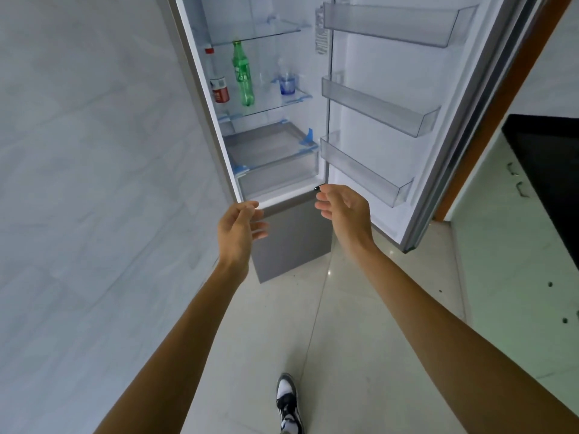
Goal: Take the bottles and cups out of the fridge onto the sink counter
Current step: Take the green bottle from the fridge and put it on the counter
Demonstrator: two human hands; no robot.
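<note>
The left grip (237,234) is held out in front of the open fridge (291,245), fingers loose and apart, nothing held. Up above it, on the glass shelf (275,103), a red-capped clear bottle (218,79), a green soda bottle (242,76) and a blue glass cup (287,83) are lined up, well apart from both grips. The right grip (344,211) is held relaxed too, nothing in it, just below the lowest door bin (366,170). A black table (551,170) is seen off to its right.
</note>
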